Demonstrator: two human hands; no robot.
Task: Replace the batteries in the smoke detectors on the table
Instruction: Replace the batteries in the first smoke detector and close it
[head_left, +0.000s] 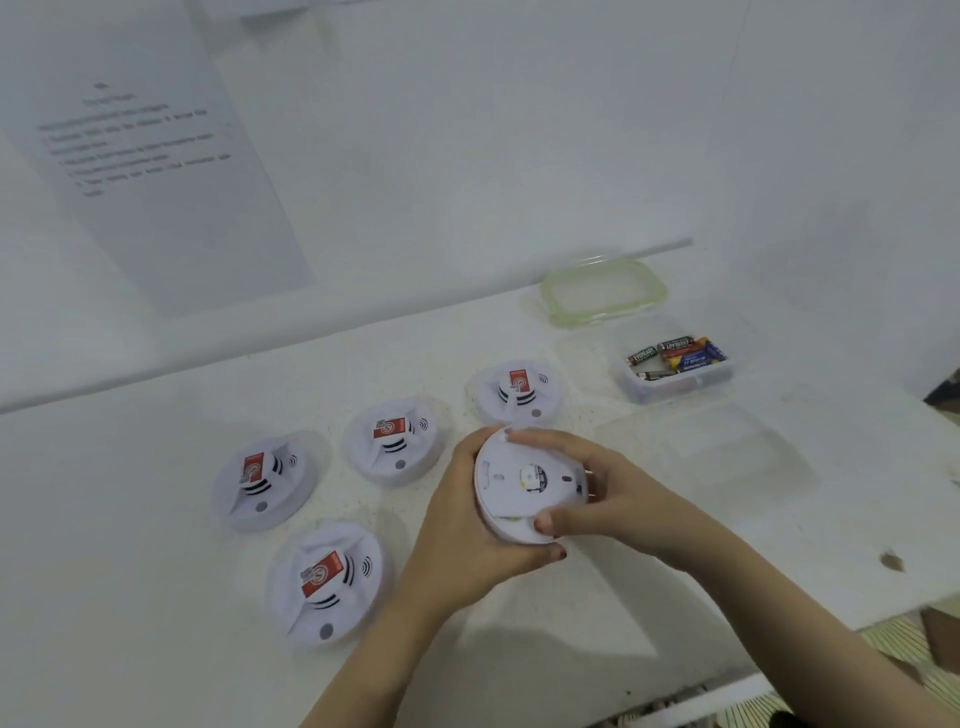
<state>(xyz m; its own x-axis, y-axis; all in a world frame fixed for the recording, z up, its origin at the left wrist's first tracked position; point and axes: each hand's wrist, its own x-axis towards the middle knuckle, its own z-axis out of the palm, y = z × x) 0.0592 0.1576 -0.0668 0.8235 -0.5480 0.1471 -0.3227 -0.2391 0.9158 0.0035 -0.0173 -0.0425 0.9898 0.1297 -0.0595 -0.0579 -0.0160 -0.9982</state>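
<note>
Round white plastic smoke detector (524, 488) held backside-up, clamped between left hand (467, 525) and right hand (597, 493); clear battery box (675, 374) well beyond it, right-hand side, nearer right grip.

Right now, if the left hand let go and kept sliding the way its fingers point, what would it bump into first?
Probably the nearest smoke detector, lying just beyond the held detector that the left hand grips. The battery box lies further on, to the right. Depth is hard to judge from this view.

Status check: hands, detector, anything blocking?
Left hand and right hand both grip one smoke detector, back side up. Four detectors lie on table. Batteries in open container. Nothing blocking.
</note>
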